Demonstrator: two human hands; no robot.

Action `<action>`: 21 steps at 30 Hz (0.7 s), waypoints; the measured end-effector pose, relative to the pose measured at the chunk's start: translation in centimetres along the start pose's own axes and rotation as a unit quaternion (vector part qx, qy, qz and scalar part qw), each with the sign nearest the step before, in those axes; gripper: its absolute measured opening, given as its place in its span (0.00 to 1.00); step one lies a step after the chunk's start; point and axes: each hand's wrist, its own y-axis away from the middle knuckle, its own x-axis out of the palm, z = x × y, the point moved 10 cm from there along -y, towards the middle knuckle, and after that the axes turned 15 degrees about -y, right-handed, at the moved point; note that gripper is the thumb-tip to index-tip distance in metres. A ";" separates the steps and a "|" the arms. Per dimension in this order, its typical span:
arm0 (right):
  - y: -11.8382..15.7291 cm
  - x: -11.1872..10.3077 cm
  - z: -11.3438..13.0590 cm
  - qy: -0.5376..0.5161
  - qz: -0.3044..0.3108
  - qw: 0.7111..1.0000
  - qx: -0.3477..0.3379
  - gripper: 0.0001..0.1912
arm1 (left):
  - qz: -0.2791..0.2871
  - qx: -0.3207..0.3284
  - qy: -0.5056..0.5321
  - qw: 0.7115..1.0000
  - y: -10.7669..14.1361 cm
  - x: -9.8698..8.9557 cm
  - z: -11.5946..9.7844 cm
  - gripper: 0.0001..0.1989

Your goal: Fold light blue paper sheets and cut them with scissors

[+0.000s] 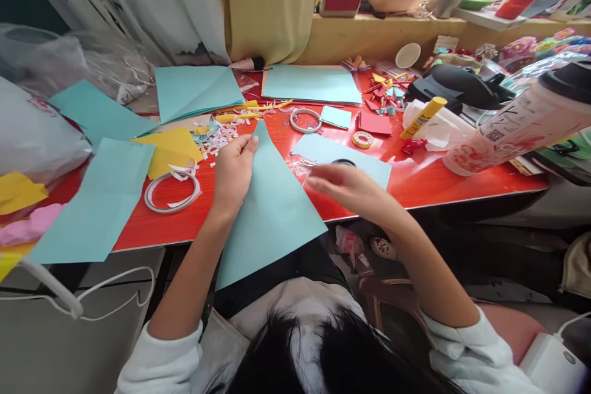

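Observation:
My left hand (235, 171) pinches the upper left edge of a light blue paper sheet (272, 221), which hangs over the table's front edge towards my lap. Just right of that sheet, my right hand (344, 188) is raised with its fingers stretched out and slightly blurred. Beneath and beyond it lie another light blue sheet (369, 166) and scissors with a dark handle (344, 162), partly hidden by the hand. Behind the held sheet are a roll of clear tape (305, 120), a small blue paper stack (336, 117) and red paper squares (375, 123).
Blue paper stacks (198, 91) (311, 84) lie at the back of the red table (410, 188). Left are yellow paper (173, 151), a white tape roll (172, 192) and paper scraps. A glue stick (423, 117) and a large tumbler (519, 120) are at the right.

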 end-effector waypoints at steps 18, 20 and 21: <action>-3.8 -0.9 3.3 -0.204 -0.098 0.973 -0.054 0.18 | -0.122 0.023 -0.238 0.963 0.8 -9.5 -1.7 0.18; -6.4 -1.3 4.0 -0.199 -0.085 0.974 -0.067 0.17 | -0.226 0.021 -0.244 0.943 -1.2 -12.9 -2.2 0.20; -7.9 -1.4 4.2 -0.203 -0.083 0.973 -0.066 0.17 | -0.237 0.024 -0.227 0.944 -2.3 -13.8 -2.3 0.23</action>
